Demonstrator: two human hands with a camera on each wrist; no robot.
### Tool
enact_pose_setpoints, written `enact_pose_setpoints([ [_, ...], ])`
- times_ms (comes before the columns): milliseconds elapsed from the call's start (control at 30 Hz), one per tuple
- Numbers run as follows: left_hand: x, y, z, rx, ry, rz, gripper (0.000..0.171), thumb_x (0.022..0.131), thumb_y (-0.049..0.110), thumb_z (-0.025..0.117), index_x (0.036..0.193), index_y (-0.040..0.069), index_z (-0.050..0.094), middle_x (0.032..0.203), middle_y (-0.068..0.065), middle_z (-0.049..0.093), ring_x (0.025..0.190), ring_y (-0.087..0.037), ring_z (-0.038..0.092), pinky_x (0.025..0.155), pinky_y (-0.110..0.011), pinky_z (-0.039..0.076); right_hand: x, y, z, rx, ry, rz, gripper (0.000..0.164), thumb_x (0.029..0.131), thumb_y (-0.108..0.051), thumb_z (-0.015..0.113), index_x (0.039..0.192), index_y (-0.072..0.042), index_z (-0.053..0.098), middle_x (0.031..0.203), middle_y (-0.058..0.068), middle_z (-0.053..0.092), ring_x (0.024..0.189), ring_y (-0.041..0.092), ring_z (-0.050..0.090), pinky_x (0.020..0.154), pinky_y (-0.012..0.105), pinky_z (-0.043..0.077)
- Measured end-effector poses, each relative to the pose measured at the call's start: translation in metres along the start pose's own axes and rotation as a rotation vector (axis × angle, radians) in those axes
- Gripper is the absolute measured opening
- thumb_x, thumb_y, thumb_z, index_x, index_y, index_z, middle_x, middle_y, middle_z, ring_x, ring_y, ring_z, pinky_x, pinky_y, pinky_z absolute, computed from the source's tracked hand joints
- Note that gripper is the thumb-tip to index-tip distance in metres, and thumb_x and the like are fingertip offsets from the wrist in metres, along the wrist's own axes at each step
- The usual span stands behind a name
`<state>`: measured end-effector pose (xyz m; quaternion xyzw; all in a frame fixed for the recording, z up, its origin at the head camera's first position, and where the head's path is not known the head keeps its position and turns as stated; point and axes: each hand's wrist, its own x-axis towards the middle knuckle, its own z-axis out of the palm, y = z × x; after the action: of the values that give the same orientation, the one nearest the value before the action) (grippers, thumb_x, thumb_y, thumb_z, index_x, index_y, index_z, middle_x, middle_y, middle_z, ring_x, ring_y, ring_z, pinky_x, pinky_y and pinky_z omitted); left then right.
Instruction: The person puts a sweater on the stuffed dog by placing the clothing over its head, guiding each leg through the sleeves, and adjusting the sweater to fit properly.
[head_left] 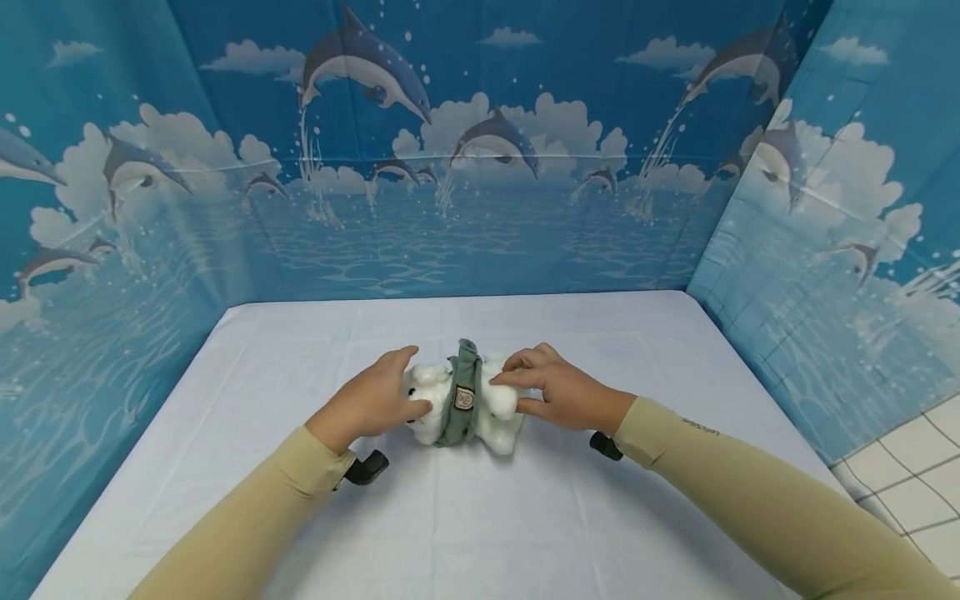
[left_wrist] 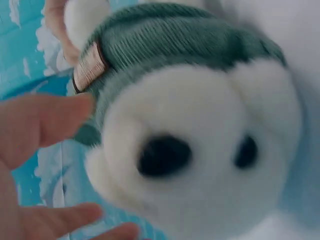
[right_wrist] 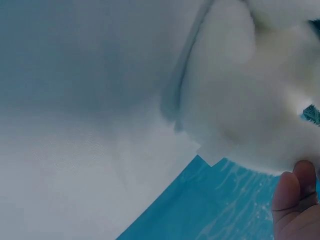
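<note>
A white plush toy [head_left: 501, 429] with a green knitted garment [head_left: 459, 408] lies on the white-covered table, its head toward the left. A small patch label [head_left: 464, 398] is on the garment. In the left wrist view the plush toy's head [left_wrist: 200, 110] shows a black nose [left_wrist: 164, 155] and a dark eye [left_wrist: 246, 151]. My left hand [head_left: 372, 397] is beside the head, thumb and fingers spread apart. My right hand [head_left: 558, 387] pinches the toy's rear end near a leg, and its fingertips [right_wrist: 287, 192] meet the white fur in the right wrist view.
The white tablecloth [head_left: 480, 533] spreads around the toy. Blue dolphin-print curtains [head_left: 480, 225] hang along the back and both sides. White tiles [head_left: 911, 483] show at the lower right. Dark wrist devices [head_left: 367, 467] sit under both wrists.
</note>
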<state>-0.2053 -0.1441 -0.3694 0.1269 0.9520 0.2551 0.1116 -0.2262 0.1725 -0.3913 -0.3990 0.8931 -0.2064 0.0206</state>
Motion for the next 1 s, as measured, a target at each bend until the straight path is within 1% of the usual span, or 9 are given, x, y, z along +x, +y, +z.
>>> enact_pose_setpoints([
  [67, -0.001, 0.014, 0.002, 0.015, 0.074, 0.041, 0.087, 0.097, 0.049, 0.074, 0.166, 0.020, 0.031, 0.167, -0.014, 0.038, 0.142, -0.037, 0.054, 0.108, -0.058, 0.050, 0.000, 0.000, 0.000, -0.007, 0.003, -0.007, 0.043, 0.100, -0.019, 0.075, 0.142, -0.026, 0.068, 0.137, -0.001, 0.059, 0.118, 0.019, 0.045, 0.092, 0.039, 0.049],
  [167, 0.001, 0.032, 0.008, 0.063, 0.159, 0.120, 0.079, 0.097, 0.052, 0.073, 0.164, 0.027, 0.038, 0.158, -0.012, 0.047, 0.115, -0.030, 0.069, 0.089, -0.049, 0.058, -0.001, -0.001, -0.001, -0.012, 0.010, -0.015, 0.042, 0.099, -0.019, 0.075, 0.140, -0.026, 0.068, 0.137, -0.001, 0.059, 0.118, 0.019, 0.046, 0.092, 0.040, 0.049],
  [267, 0.006, 0.047, 0.015, 0.148, 0.192, 0.158, 0.075, 0.098, 0.055, 0.070, 0.162, 0.029, 0.041, 0.149, -0.012, 0.053, 0.085, -0.019, 0.068, 0.071, -0.038, 0.056, -0.001, -0.001, -0.002, -0.008, 0.011, -0.013, 0.040, 0.099, -0.020, 0.075, 0.138, -0.027, 0.070, 0.136, -0.001, 0.059, 0.117, 0.019, 0.046, 0.094, 0.041, 0.050],
  [333, 0.010, 0.053, 0.018, 0.201, 0.195, 0.164, 0.073, 0.099, 0.056, 0.069, 0.161, 0.028, 0.044, 0.146, -0.012, 0.054, 0.077, -0.016, 0.065, 0.067, -0.035, 0.055, -0.001, -0.002, -0.002, -0.003, 0.012, -0.009, 0.038, 0.100, -0.021, 0.075, 0.136, -0.027, 0.071, 0.136, -0.001, 0.059, 0.117, 0.018, 0.046, 0.095, 0.041, 0.049],
  [500, 0.014, 0.059, 0.021, 0.296, 0.174, 0.148, 0.066, 0.097, 0.054, 0.072, 0.151, 0.019, 0.057, 0.141, -0.013, 0.059, 0.094, -0.022, 0.070, 0.079, -0.039, 0.061, -0.001, -0.004, -0.004, -0.012, 0.017, -0.023, 0.035, 0.100, -0.024, 0.075, 0.134, -0.027, 0.072, 0.134, 0.000, 0.059, 0.115, 0.018, 0.045, 0.094, 0.041, 0.049],
  [600, 0.014, 0.057, 0.021, 0.305, 0.154, 0.119, 0.064, 0.096, 0.052, 0.075, 0.146, 0.014, 0.062, 0.140, -0.012, 0.060, 0.104, -0.024, 0.071, 0.087, -0.041, 0.061, 0.001, -0.005, -0.004, -0.026, 0.022, -0.028, 0.034, 0.100, -0.025, 0.075, 0.133, -0.026, 0.073, 0.133, 0.000, 0.059, 0.114, 0.018, 0.045, 0.094, 0.041, 0.048],
  [700, 0.014, 0.054, 0.021, 0.299, 0.139, 0.100, 0.060, 0.096, 0.049, 0.076, 0.141, 0.011, 0.066, 0.139, -0.011, 0.061, 0.107, -0.023, 0.070, 0.091, -0.041, 0.060, 0.003, -0.005, -0.003, -0.040, 0.034, -0.035, 0.034, 0.099, -0.026, 0.076, 0.134, -0.025, 0.073, 0.133, 0.002, 0.059, 0.116, 0.020, 0.045, 0.096, 0.044, 0.047],
  [800, 0.014, 0.051, 0.022, 0.284, 0.142, 0.105, 0.052, 0.096, 0.045, 0.078, 0.135, 0.011, 0.070, 0.135, -0.008, 0.061, 0.106, -0.021, 0.069, 0.091, -0.038, 0.060, 0.006, -0.005, -0.003, -0.050, 0.042, -0.052, 0.034, 0.100, -0.028, 0.075, 0.134, -0.024, 0.073, 0.138, 0.003, 0.060, 0.125, 0.023, 0.048, 0.104, 0.048, 0.046],
  [1000, 0.013, 0.042, 0.026, 0.199, 0.190, 0.134, 0.035, 0.097, 0.037, 0.077, 0.123, 0.015, 0.078, 0.129, -0.004, 0.062, 0.101, -0.017, 0.068, 0.087, -0.033, 0.058, 0.013, -0.008, -0.001, -0.079, 0.037, -0.104, 0.038, 0.104, -0.029, 0.069, 0.139, -0.015, 0.068, 0.144, 0.005, 0.063, 0.137, 0.029, 0.053, 0.117, 0.053, 0.042],
])
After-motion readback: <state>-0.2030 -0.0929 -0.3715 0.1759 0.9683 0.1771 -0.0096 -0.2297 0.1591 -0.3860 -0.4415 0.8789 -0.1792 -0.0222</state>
